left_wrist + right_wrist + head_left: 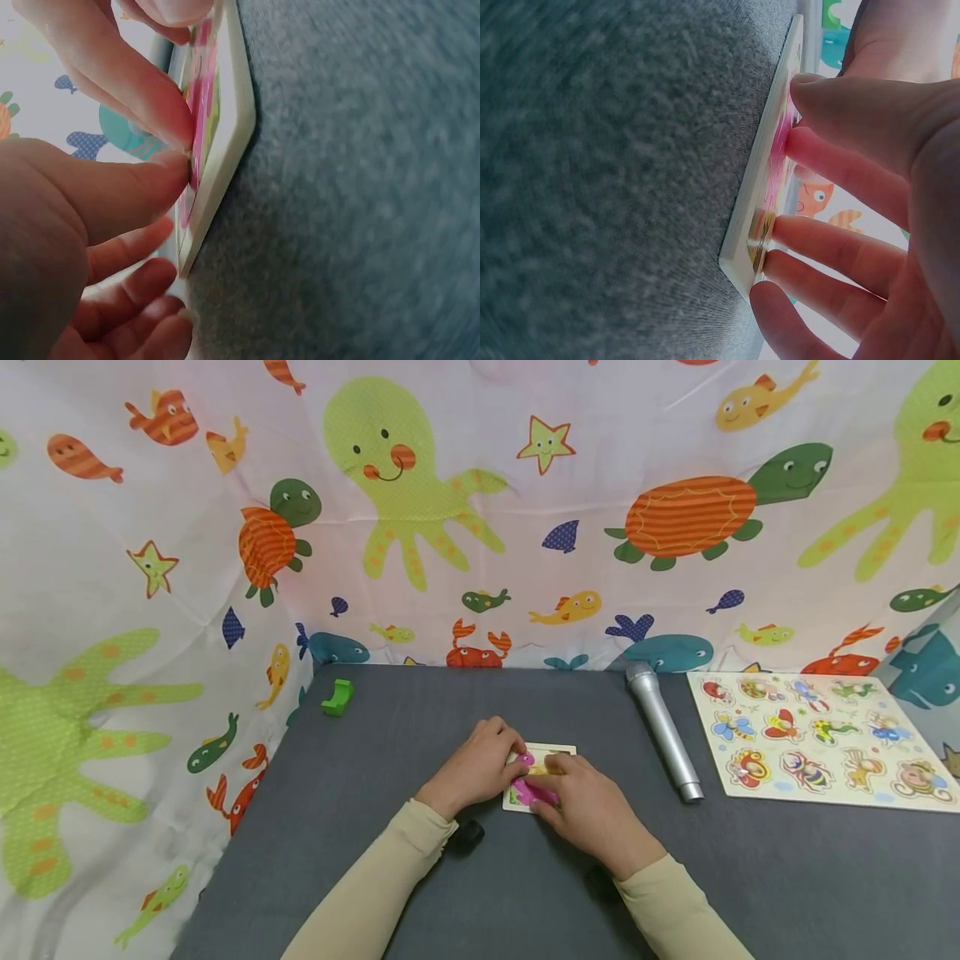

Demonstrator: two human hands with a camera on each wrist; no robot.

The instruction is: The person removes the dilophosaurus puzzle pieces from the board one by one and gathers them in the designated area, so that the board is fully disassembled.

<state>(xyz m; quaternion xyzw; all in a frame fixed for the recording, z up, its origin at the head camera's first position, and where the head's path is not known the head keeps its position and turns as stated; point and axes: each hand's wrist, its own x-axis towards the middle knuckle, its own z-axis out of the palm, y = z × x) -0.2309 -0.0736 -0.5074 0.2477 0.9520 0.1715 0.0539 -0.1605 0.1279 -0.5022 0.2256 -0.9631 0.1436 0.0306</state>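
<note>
A small wooden jigsaw puzzle (516, 802) lies flat on the table, with a pink figure and a pale raised border. My left hand (477, 767) is at its left side, and its thumb (142, 187) touches the pink surface in the left wrist view. The other left fingers bend loosely by the board's far edge. From the right, my right hand (588, 806) reaches over the puzzle, its fingertips pressing on the pieces. Those fingers are spread and fairly straight in the right wrist view. Both hands hide much of the picture.
A grey cylindrical stick (666, 735) lies right of the puzzle. Farther right is a larger board of insect and animal pieces (821, 735). A green curved block (338, 697) sits at the back left. Sea-animal cloth (480, 468) hangs behind the dark table (420, 710).
</note>
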